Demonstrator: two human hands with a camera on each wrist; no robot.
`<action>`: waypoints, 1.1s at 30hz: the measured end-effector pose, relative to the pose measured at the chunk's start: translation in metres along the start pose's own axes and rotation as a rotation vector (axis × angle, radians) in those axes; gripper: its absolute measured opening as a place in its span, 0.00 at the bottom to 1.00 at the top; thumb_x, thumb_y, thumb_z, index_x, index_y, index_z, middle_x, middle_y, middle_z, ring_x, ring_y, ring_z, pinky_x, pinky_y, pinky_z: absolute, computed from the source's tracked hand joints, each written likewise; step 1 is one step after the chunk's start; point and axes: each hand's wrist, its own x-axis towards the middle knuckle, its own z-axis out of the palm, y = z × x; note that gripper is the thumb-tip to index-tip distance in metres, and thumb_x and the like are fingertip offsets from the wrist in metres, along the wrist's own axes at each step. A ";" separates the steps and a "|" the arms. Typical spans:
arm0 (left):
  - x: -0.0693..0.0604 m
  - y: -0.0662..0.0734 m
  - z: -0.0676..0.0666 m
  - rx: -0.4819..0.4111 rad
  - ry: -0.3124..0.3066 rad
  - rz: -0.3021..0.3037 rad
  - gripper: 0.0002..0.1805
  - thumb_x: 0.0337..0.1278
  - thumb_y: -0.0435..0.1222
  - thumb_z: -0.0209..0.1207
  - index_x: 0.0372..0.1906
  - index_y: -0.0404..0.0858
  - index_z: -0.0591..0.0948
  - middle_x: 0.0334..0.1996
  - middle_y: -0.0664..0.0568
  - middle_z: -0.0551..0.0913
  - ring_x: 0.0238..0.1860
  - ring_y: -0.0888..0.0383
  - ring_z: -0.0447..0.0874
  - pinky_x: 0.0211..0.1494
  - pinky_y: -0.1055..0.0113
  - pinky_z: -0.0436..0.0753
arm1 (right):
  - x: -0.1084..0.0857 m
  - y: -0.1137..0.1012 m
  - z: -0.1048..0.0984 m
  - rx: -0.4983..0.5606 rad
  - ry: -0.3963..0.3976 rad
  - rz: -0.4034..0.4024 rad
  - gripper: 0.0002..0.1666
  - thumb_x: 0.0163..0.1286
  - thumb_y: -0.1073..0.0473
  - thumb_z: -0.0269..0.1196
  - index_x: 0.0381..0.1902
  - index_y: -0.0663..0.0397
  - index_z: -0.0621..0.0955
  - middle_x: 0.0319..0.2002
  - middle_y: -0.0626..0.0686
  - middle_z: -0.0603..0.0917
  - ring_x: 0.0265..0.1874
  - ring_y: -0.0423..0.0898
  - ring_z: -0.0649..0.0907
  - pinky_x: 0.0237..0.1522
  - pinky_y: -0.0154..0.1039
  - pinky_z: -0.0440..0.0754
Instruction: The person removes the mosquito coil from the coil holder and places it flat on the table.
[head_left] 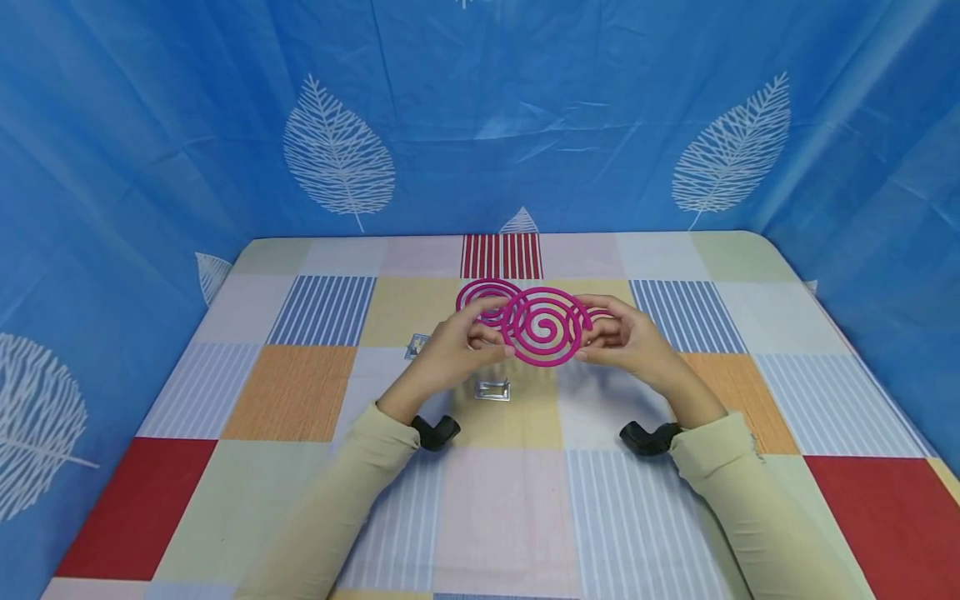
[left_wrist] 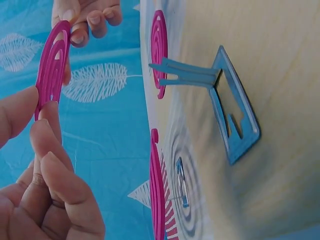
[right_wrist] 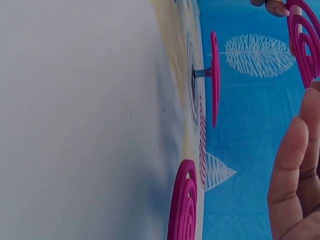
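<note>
A pink mosquito coil [head_left: 545,327] is held off the table between both hands. My left hand [head_left: 465,346] pinches its left edge between thumb and fingers. The right hand [head_left: 633,337] pinches the opposite edge. Behind it, a second pink coil [head_left: 480,287] sits raised on a small metal stand [right_wrist: 201,73]. A third coil [right_wrist: 186,205] is partly hidden behind my right hand in the head view; what supports it I cannot tell. Below the held coil lies a metal coil stand [head_left: 492,390] with its prong [left_wrist: 190,72] bent upright. Another metal stand [head_left: 416,344] is partly covered by my left hand.
A checkered, patchwork-patterned cloth [head_left: 285,396] covers the table. Blue curtains [head_left: 525,117] with white leaf prints surround its back and sides. Black bands [head_left: 435,433] with short protruding parts are on both wrists.
</note>
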 end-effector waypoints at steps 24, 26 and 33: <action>0.011 0.006 0.026 -0.006 -0.007 -0.064 0.38 0.67 0.31 0.72 0.80 0.40 0.71 0.41 0.47 0.91 0.34 0.58 0.80 0.38 0.68 0.79 | -0.016 0.006 -0.021 0.060 -0.001 0.016 0.42 0.67 0.74 0.74 0.76 0.66 0.72 0.36 0.51 0.91 0.36 0.43 0.89 0.43 0.34 0.88; 0.012 0.007 0.028 0.004 -0.004 -0.069 0.39 0.67 0.32 0.72 0.80 0.40 0.72 0.41 0.48 0.91 0.35 0.57 0.82 0.38 0.69 0.80 | -0.018 0.006 -0.023 0.071 0.002 0.021 0.41 0.67 0.75 0.74 0.75 0.62 0.73 0.36 0.50 0.91 0.36 0.43 0.89 0.43 0.34 0.88; 0.016 0.009 0.035 0.028 0.000 -0.071 0.38 0.66 0.33 0.72 0.79 0.41 0.73 0.41 0.48 0.90 0.36 0.56 0.85 0.38 0.68 0.82 | -0.021 0.008 -0.029 0.096 0.008 0.053 0.40 0.67 0.75 0.74 0.74 0.55 0.75 0.36 0.51 0.91 0.36 0.43 0.89 0.43 0.34 0.87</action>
